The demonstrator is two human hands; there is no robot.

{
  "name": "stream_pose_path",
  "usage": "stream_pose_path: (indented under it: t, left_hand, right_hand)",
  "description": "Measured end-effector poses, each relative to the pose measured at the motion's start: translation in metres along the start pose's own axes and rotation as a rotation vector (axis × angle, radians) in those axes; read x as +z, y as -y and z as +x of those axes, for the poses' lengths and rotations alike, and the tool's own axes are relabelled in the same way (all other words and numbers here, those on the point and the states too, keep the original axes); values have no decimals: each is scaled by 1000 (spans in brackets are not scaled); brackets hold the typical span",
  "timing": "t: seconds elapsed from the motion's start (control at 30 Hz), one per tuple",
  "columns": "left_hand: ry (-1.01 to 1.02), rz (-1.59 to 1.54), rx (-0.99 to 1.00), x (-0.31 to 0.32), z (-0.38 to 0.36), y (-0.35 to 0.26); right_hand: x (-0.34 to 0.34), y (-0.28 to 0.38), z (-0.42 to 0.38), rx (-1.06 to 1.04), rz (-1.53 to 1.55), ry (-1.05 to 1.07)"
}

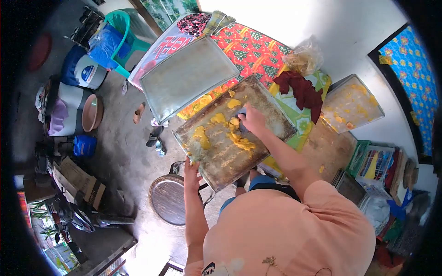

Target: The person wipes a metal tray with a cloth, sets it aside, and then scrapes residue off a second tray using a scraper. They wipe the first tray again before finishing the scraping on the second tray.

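Note:
A worn metal baking tray (pixel 225 170) is tilted in front of me, with lumps and smears of soft yellow food (pixel 239 141) on its surface. My left hand (pixel 191 172) is closed on the tray's near left edge. Over the tray's right half, my right hand (pixel 253 119) is closed around a small grey flat tool (pixel 240 113) that looks like a scraper, mostly hidden by the fingers. Its edge is beside the yellow lumps. Behind lies a second, cleaner metal tray (pixel 189 76) on the cloth-covered table.
A red Christmas-print cloth (pixel 253 53) covers the table, with a maroon cloth (pixel 301 92) on its right. Another tray (pixel 357 103) with yellow bits stands at right. A round stool (pixel 169 200) is at lower left. Slippers (pixel 154 136) and a green chair (pixel 126 39) stand farther left.

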State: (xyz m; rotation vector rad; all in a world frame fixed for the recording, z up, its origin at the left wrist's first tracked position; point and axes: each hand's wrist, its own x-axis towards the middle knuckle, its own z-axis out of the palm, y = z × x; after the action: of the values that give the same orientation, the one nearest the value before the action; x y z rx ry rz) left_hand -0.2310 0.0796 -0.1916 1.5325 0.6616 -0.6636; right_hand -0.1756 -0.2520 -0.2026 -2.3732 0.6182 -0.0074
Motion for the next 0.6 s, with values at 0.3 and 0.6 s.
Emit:
stream_pose_path:
  t: [0.3,0.6]
  left_hand:
    - [-32,-21,-9,-4,11,8]
    - [-39,-65,8,-1,7,5]
  right_hand:
    - [-61,-34,128,163,-101,-251]
    - [-15,30,95,-215,-250,43]
